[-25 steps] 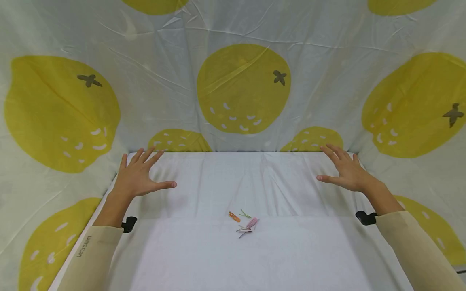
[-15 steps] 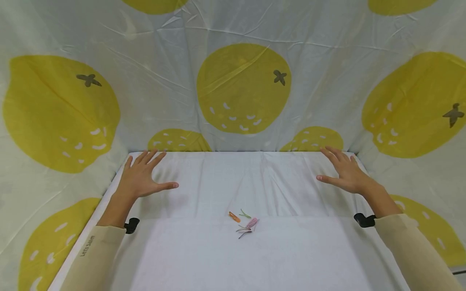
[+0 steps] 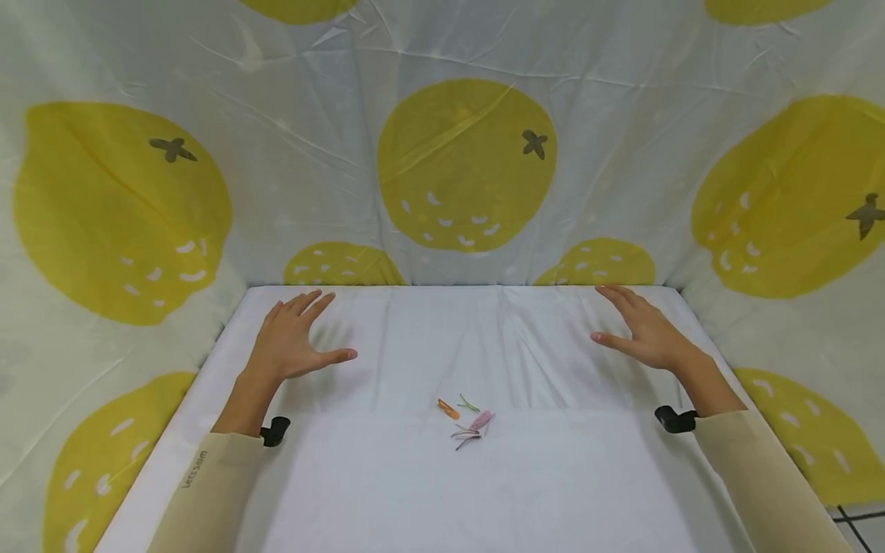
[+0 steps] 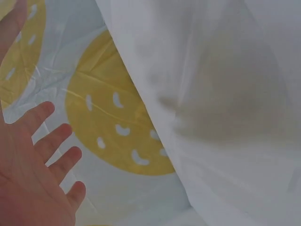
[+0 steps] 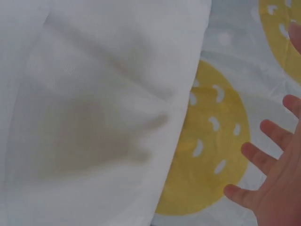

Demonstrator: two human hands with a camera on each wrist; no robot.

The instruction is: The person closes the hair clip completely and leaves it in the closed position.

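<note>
Lying close together: slim orange piece [image 3: 448,408]; forked green piece [image 3: 469,404]; pink piece [image 3: 482,420].

The long beige fabric left sleeve [image 3: 207,495], at eight o'clock, bears small dark lettering [image 3: 194,469] beginning "Lets"; the long beige fabric right sleeve [image 3: 764,480] is at four. Bent, glossy black wrist pieces [image 3: 275,432] [image 3: 675,419] jut at three and nine o'clock beside the cuffs.

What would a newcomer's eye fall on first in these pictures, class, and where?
First, the big yellow fruit prints on the pale backdrop, one at upper centre and others around it. Next, the hands, left hand and right hand, raised over opposite sides of the white table. Between them, nearer the viewer, lie small orange, green and pink pieces.
</note>
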